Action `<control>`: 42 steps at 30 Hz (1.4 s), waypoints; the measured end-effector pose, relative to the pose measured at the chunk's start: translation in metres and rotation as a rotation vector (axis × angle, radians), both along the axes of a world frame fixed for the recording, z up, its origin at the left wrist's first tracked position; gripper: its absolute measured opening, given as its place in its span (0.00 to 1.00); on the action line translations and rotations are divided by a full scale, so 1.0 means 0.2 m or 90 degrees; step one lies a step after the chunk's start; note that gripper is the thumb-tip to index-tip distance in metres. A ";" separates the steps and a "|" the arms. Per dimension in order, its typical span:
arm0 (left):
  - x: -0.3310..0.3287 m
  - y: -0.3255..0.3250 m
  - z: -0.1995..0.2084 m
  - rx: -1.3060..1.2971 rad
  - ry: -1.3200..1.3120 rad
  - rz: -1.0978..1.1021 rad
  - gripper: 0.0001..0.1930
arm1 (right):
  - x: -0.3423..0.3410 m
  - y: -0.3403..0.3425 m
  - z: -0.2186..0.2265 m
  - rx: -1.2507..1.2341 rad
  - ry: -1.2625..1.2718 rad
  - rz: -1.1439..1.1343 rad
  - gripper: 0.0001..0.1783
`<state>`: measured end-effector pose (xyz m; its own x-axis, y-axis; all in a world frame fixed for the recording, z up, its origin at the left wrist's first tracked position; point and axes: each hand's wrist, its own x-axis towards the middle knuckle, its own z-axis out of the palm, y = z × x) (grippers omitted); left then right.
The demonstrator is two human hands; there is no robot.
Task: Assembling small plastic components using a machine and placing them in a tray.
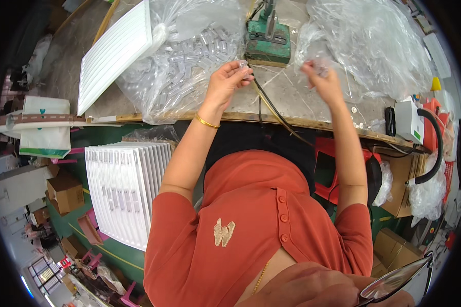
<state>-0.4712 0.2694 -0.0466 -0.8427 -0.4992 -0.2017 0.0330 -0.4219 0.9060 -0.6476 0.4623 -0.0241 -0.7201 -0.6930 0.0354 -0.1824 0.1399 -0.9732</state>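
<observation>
My left hand [225,82] is raised over the workbench [292,97] and pinches a small clear plastic part [243,64] between its fingertips, just left of a green bench press [268,38]. A gold bangle sits on that wrist. Closed around a few small clear plastic parts [320,65], my right hand [323,82] hovers to the right of the press. A clear bag of many clear plastic parts [189,56] lies to the left of my left hand. Another clear bag [374,46] lies to the right of my right hand.
A white ribbed tray [115,53] leans at the bench's left end. A stack of white trays [125,194] stands below the bench on my left. Black cables [271,105] cross the bench edge. A white box with a black hose [420,128] and cardboard boxes [66,192] sit around.
</observation>
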 end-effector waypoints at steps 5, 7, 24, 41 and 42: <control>-0.13 0.04 0.00 0.245 0.071 0.006 0.13 | 0.24 -0.12 -0.07 -0.034 -0.172 0.080 0.09; -0.16 0.06 0.00 0.192 0.072 0.009 0.13 | 0.30 -0.15 -0.08 -0.019 -0.228 0.080 0.11; -0.24 -0.02 0.15 -0.366 -0.023 -0.340 0.12 | 0.17 -0.18 0.01 0.004 -0.005 0.104 0.07; -0.84 -0.28 0.36 -0.298 0.008 -0.045 0.11 | -0.09 -0.68 0.04 -0.190 -0.112 -0.271 0.14; -0.84 -0.29 0.34 -0.324 0.023 -0.051 0.11 | -0.08 -0.66 0.05 -0.166 -0.103 -0.268 0.14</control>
<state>-0.6384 0.2111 0.0216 -0.8846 -0.4594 0.0799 0.0538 0.0696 0.9961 -0.6627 0.3298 -0.0140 -0.9450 -0.3254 0.0340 -0.0076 -0.0823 -0.9966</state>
